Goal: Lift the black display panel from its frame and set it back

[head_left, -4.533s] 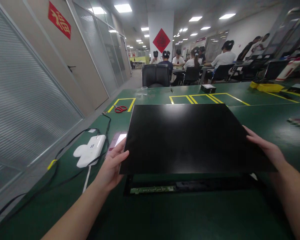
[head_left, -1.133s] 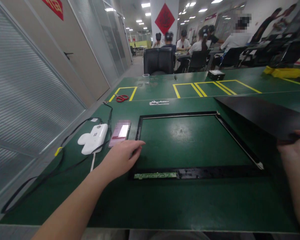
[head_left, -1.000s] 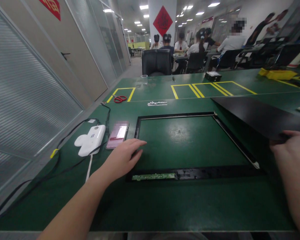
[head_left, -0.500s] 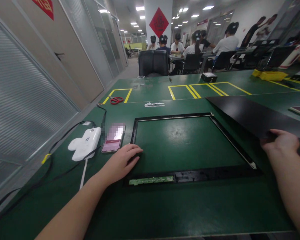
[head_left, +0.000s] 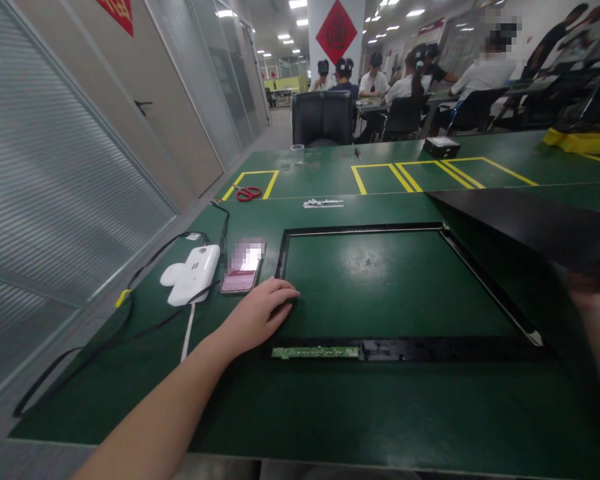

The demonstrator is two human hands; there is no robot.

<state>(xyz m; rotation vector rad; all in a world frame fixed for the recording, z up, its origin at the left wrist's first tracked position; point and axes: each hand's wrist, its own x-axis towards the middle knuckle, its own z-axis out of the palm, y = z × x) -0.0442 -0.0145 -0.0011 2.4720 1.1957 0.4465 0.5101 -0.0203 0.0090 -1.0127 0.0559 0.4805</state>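
Observation:
A black rectangular frame (head_left: 365, 229) lies flat on the green table (head_left: 380, 413), with a narrow green circuit board (head_left: 315, 353) along its near side. My left hand (head_left: 263, 310) rests over the frame's left side, fingers slightly apart and lying flat. At the right edge of the view, my right hand (head_left: 597, 287) has its fingers closed on the near edge of a large thin black sheet (head_left: 540, 220). The sheet is tilted, raised at the hand, and lies to the right of the frame. Part of my right hand is cut off by the view.
Left of the frame are a phone (head_left: 243, 267), a white power adapter (head_left: 195, 275) and black cables (head_left: 130, 333). Red scissors (head_left: 249, 194), small white strips (head_left: 323, 203), a clear cup (head_left: 297, 154) and a black box (head_left: 441, 146) lie farther back. Several people sit beyond.
The view has turned to the right edge's cost: my right hand and the black sheet now sit farther right, the hand partly cut off. My left hand stays at the frame's left side.

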